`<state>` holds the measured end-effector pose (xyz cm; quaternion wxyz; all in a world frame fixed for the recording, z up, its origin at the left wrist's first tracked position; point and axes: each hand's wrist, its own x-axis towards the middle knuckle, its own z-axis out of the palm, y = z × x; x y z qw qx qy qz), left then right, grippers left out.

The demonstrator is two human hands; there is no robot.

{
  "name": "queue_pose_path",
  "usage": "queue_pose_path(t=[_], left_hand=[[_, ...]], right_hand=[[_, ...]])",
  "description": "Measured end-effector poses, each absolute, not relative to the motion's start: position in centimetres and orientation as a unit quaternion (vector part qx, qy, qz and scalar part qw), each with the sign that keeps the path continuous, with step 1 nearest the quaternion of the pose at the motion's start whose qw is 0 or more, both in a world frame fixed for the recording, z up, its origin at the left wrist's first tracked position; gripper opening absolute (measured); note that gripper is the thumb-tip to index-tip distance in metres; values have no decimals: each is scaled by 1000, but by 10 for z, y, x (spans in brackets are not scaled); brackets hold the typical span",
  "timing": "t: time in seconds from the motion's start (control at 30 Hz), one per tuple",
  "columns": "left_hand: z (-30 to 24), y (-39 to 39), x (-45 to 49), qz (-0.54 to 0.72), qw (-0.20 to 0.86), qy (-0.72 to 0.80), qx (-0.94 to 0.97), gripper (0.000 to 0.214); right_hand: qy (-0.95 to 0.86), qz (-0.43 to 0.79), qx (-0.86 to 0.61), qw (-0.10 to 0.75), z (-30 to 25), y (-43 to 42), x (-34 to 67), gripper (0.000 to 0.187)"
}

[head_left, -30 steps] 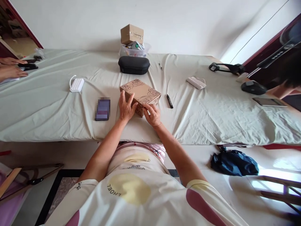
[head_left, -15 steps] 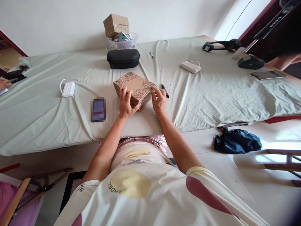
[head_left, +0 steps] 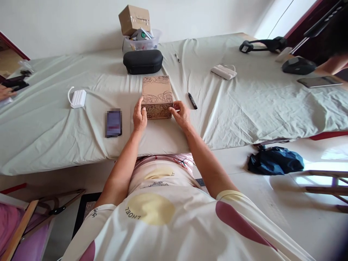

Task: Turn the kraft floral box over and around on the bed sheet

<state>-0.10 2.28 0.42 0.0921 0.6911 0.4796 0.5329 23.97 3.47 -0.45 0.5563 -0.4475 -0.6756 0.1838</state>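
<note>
A brown cardboard box (head_left: 157, 90) with black scribbled rose patterns rests on the cloth-covered table, its lid closed and one side squarely facing me. My left hand (head_left: 140, 116) grips its left front corner, thumb on the front face and fingers along the side. At the right front corner, my right hand (head_left: 180, 113) holds the box between thumb and fingers; its fingertips are partly hidden behind the corner. A black marker (head_left: 192, 100) lies just right of the box. To the left is a phone (head_left: 113, 123) with a blurred screen.
Behind the box are a black zip case (head_left: 143, 62) and a clear plastic bin (head_left: 141, 44) topped by a carton (head_left: 134, 20). White power banks (head_left: 78, 98) lie on both sides. Other people's hands show at the left and right edges. A dark bag (head_left: 276, 160) sits on the floor.
The box has turned from a slanted position to face me squarely. My left hand has shifted to its left side, and my right hand has moved to its near right corner.
</note>
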Motion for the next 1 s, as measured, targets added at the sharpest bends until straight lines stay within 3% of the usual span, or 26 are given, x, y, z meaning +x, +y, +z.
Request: queue_pose_path(t=[0.2, 0.47, 0.63, 0.77, 1.0], left_hand=[[-10, 37, -16, 558, 110, 517, 640, 66], [-12, 36, -14, 555, 88, 521, 642, 70], [11, 15, 0, 548, 36, 507, 664, 73], [20, 4, 14, 504, 10, 461, 730, 74], [12, 8, 23, 483, 19, 438, 758, 62]], right_hand=[[-746, 224, -374, 504, 8, 13, 225, 57], [-807, 163, -321, 467, 10, 4, 212, 51], [-781, 105, -352, 505, 10, 3, 216, 41], [-730, 31, -422, 537, 14, 2, 223, 44], [-820, -22, -404, 404, 23, -5, 209, 49]])
